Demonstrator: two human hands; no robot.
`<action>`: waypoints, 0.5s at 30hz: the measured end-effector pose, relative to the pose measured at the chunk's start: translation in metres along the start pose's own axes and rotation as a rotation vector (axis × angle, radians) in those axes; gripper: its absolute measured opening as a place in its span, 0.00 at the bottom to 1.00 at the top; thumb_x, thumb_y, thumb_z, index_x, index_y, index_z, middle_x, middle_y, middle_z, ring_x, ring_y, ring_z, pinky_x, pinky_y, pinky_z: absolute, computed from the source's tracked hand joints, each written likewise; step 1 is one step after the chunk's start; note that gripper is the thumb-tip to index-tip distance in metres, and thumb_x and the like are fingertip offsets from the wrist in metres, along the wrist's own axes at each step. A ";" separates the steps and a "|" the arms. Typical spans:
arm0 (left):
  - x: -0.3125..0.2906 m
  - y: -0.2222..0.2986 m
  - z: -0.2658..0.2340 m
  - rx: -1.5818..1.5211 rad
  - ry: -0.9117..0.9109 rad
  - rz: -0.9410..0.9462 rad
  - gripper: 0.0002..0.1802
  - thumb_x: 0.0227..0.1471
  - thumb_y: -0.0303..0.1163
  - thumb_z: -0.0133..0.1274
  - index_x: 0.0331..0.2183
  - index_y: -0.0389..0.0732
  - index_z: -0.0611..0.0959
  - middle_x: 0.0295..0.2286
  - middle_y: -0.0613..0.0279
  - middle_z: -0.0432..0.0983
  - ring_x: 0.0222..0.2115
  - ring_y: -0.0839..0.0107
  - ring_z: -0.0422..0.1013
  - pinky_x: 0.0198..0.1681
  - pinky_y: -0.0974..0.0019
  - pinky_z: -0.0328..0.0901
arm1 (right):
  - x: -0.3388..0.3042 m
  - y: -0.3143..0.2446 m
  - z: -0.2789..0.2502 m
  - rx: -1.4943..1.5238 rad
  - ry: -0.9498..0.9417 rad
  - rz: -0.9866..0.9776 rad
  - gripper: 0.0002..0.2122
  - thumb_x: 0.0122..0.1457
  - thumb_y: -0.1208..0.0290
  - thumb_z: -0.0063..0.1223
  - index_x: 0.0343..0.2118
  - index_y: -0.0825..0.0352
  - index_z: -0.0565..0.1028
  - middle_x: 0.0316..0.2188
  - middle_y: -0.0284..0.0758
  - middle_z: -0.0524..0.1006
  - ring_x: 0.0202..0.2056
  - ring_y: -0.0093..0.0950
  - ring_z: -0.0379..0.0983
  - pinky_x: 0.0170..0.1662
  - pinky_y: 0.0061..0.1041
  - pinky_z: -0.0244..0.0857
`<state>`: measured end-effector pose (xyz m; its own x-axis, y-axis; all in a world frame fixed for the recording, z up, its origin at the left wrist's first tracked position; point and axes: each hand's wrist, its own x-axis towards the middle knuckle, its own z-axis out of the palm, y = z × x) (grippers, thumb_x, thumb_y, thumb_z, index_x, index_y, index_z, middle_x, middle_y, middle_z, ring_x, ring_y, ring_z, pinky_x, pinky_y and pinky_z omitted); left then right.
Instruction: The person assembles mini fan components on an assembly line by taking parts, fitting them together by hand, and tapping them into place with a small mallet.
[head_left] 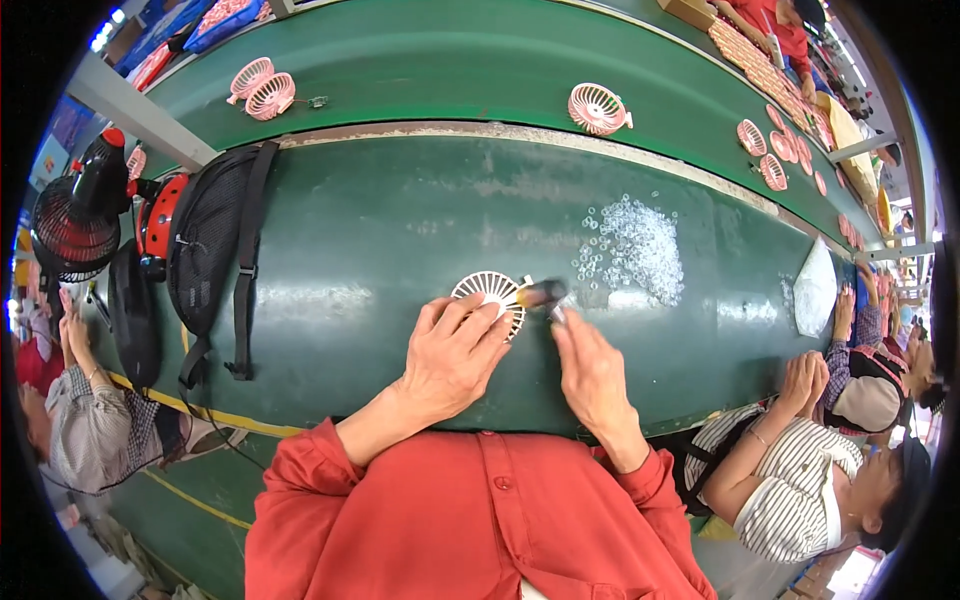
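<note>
Pressing down with the left hand (452,352), fingers laid flat and together over a white round fan grille (488,293) on the green desk (380,240) — grille pinned under the fingertips, its far edge showing past them. Right hand (590,375) pinched around a small dark tool (543,294), tip brought against the grille's right rim, just beyond the left fingertips. Tool blurred; kind not certain.

Beyond and to the right of the right hand — a loose scatter of small clear rings (635,248) on the desk, well stocked, none seen between the fingers. Further right, a white bag (815,290).

Judged mid-piece: one grille in hand, tool at its edge, fitting not finished as far as can be told. No stack of finished white grilles near either hand, so count done cannot be read. Large ring supply suggests much work left.

Far beyond both hands, pink fan grilles (597,108) spaced along the green conveyor belt (450,60). Left of the left hand, a black mesh bag (210,240) with straps lying on the desk. Other workers' hands at both sides, apart from these two.
</note>
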<state>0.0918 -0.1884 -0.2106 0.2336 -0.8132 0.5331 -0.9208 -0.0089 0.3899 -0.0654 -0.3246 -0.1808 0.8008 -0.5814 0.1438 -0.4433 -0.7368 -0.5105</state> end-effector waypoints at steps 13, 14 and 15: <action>-0.006 0.001 -0.024 -0.073 -0.068 -0.107 0.29 0.37 0.36 0.67 0.43 0.39 0.77 0.41 0.56 0.71 0.40 0.57 0.68 0.39 0.58 0.59 | 0.051 0.031 0.008 -0.081 0.079 0.266 0.10 0.58 0.69 0.57 0.31 0.73 0.74 0.28 0.48 0.75 0.30 0.48 0.73 0.32 0.42 0.64; -0.004 0.001 -0.024 -0.073 -0.070 -0.111 0.29 0.37 0.36 0.67 0.43 0.39 0.77 0.41 0.56 0.71 0.40 0.57 0.68 0.39 0.58 0.59 | 0.050 0.033 0.010 -0.079 0.075 0.266 0.10 0.58 0.69 0.57 0.31 0.73 0.74 0.28 0.48 0.75 0.30 0.48 0.73 0.32 0.42 0.64; 0.000 0.002 -0.025 -0.050 -0.072 -0.133 0.32 0.37 0.39 0.68 0.45 0.38 0.76 0.42 0.54 0.70 0.40 0.56 0.68 0.39 0.57 0.59 | 0.050 0.034 0.011 -0.086 0.075 0.262 0.10 0.58 0.69 0.57 0.31 0.73 0.74 0.28 0.48 0.75 0.30 0.48 0.73 0.33 0.42 0.65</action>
<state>0.0981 -0.1743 -0.1909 0.3275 -0.8465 0.4197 -0.8662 -0.0915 0.4913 -0.0357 -0.3750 -0.2002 0.6238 -0.7774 0.0802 -0.6662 -0.5826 -0.4655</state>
